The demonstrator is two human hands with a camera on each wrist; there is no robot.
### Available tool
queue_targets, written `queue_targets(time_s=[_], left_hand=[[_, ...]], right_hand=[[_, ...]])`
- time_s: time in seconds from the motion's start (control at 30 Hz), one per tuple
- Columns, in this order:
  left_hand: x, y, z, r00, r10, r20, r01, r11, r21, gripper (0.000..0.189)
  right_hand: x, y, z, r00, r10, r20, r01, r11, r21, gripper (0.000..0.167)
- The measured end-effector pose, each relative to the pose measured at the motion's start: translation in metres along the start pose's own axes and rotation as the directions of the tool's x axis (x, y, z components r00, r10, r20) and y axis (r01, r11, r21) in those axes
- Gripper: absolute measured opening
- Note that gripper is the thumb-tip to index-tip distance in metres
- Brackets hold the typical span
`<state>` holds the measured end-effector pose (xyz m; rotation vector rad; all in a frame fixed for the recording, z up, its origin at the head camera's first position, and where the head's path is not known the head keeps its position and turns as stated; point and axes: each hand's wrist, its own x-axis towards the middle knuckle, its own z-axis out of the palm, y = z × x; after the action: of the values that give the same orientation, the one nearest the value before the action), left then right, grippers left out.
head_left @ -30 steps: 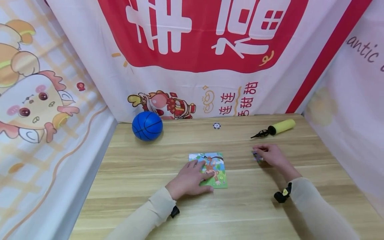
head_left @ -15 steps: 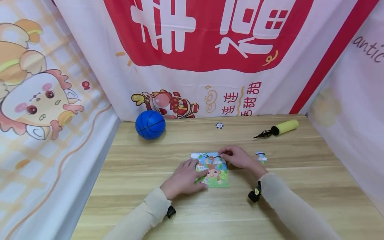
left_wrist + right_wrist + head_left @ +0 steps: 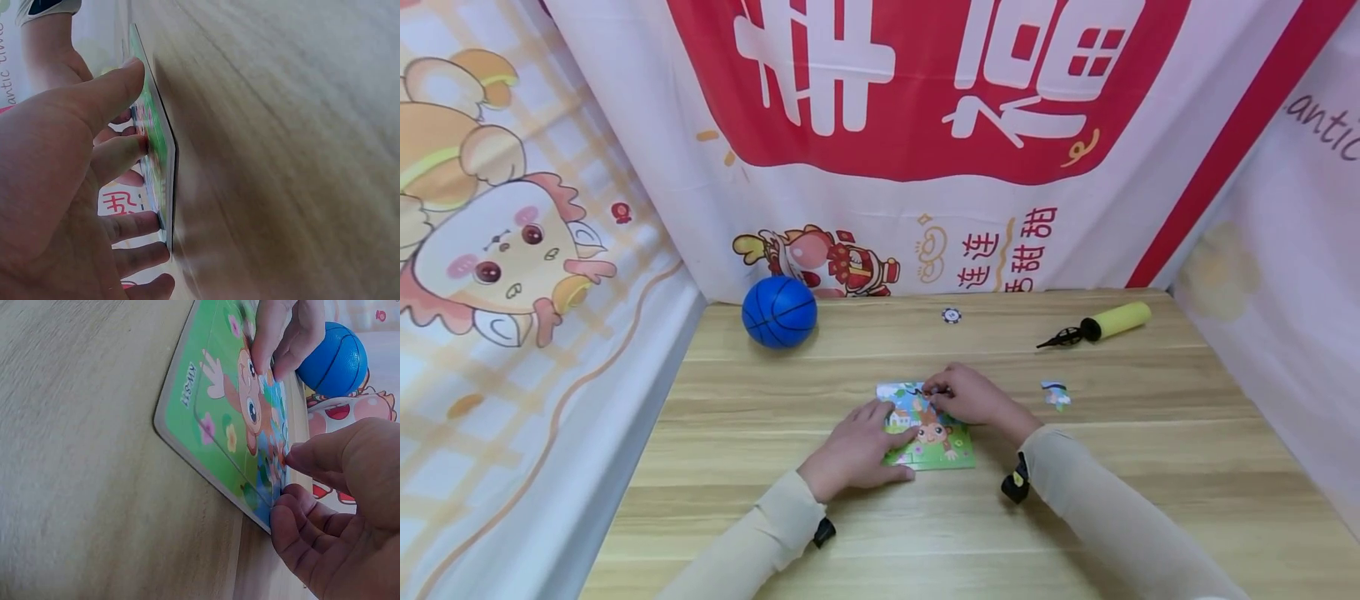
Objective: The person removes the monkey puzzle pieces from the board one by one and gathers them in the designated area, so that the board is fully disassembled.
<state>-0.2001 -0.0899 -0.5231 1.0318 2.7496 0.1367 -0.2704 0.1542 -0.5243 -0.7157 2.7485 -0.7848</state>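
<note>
A monkey jigsaw puzzle (image 3: 958, 454) in a thin green-edged tray lies flat on the wooden table. My left hand (image 3: 857, 446) rests its straight, spread fingers on the puzzle's left side, thumb near the lower edge. At the upper part of the picture, my right hand (image 3: 973, 398) pinches a small puzzle piece, mostly hidden by the fingers, close over the board. In the right wrist view, the thumb and curled fingers are right at the puzzle surface (image 3: 215, 419). One loose puzzle piece (image 3: 1056, 395), blue with a dark branch, lies to the right.
A blue ball (image 3: 779, 312) sits at the back left of the table (image 3: 850, 542). A round chip (image 3: 952, 316) lies at the back middle. The yellow and black hand pump (image 3: 1097, 325) is at the back right. Printed cloth (image 3: 865, 196) hangs behind.
My right hand has moved left from beside the loose piece to the top of the puzzle, and further in over it. The left hand has drawn back slightly left on the board.
</note>
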Motion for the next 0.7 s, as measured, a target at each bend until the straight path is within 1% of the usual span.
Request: queue_targets(time_s=[0.2, 0.33, 0.47, 0.7], left_hand=[[0.0, 0.0, 0.003, 1.0, 0.004, -0.01, -0.004, 1.0, 0.003, 0.072], [0.001, 0.001, 0.004, 1.0, -0.001, -0.008, 0.001, 1.0, 0.011, 0.073], [0.003, 0.004, 0.007, 1.0, -0.003, -0.003, 0.003, 0.999, 0.048, 0.077], [0.007, 0.011, 0.008, 1.0, 0.0, -0.005, 0.0, 0.994, 0.113, 0.084]], right_hand=[[0.002, -0.005, 0.001, 1.0, 0.029, -0.007, -0.029, 1.0, -0.006, 0.02], [0.006, -0.005, 0.002, 0.999, 0.047, -0.025, -0.047, 0.999, 0.002, 0.017], [0.008, -0.004, 0.004, 0.997, 0.07, -0.032, -0.07, 0.997, 0.013, 0.015], [0.01, -0.002, 0.004, 0.997, 0.073, -0.03, -0.072, 0.997, 0.025, 0.015]])
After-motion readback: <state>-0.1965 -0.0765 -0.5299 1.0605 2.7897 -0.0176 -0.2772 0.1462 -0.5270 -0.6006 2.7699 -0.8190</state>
